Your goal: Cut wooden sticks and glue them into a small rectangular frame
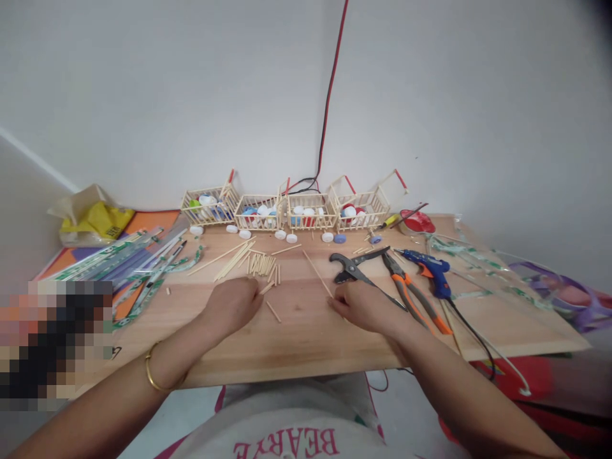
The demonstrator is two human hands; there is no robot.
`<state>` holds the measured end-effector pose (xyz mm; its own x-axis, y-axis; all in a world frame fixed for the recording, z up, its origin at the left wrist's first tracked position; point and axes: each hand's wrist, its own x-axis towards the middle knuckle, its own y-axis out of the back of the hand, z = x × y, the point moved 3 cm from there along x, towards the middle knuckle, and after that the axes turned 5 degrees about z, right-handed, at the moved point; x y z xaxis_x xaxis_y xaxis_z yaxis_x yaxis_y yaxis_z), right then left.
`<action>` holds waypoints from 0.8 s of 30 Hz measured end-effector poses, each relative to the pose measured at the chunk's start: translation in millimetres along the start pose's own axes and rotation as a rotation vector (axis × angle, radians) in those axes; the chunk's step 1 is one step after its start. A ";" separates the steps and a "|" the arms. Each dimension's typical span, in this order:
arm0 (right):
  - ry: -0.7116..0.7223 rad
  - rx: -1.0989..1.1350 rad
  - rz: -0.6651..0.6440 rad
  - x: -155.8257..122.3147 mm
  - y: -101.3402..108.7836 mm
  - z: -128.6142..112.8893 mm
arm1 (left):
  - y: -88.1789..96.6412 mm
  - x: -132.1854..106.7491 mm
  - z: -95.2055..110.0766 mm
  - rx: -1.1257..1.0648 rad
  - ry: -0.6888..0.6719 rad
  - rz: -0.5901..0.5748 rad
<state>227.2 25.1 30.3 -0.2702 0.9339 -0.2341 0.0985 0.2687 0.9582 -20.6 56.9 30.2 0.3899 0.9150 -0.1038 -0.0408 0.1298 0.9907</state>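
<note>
My left hand (pixel 236 304) is closed on a short wooden stick (pixel 267 287), its tip poking out past the fingers. A longer thin wooden stick (pixel 315 270) slants up and left from my right hand (pixel 361 306), whose fingers are closed around its lower end. Just beyond my left hand lies a pile of short cut sticks (pixel 261 263), with some longer sticks (pixel 234 260) beside it. One loose short stick (pixel 274 312) rests on the wooden board between my hands. Black-jawed pliers (pixel 354 271) lie just past my right hand.
Small stick-built carts (pixel 310 213) holding bottle caps line the back. To the right are orange-handled pliers (pixel 411 293), a blue glue gun (pixel 430 268) and a red lid (pixel 417 222). Plastic-wrapped sticks (pixel 109 255) and a yellow bag (pixel 98 220) lie left.
</note>
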 end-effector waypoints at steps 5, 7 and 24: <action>0.007 0.027 0.014 -1.3 -3.2 1.7 | -0.8 4.3 -1.0 -0.025 0.067 -0.004; 0.009 0.045 0.018 -1.8 -3.6 2.0 | -2.0 4.8 -1.5 -0.015 0.069 -0.008; 0.044 0.084 0.074 3.1 -12.5 4.0 | -4.6 13.7 1.7 0.019 0.083 0.034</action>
<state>229.0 25.5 17.0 -0.3011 0.9412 -0.1535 0.1990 0.2194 0.9551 -13.6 68.2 24.4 0.3107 0.9474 -0.0766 -0.0345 0.0918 0.9952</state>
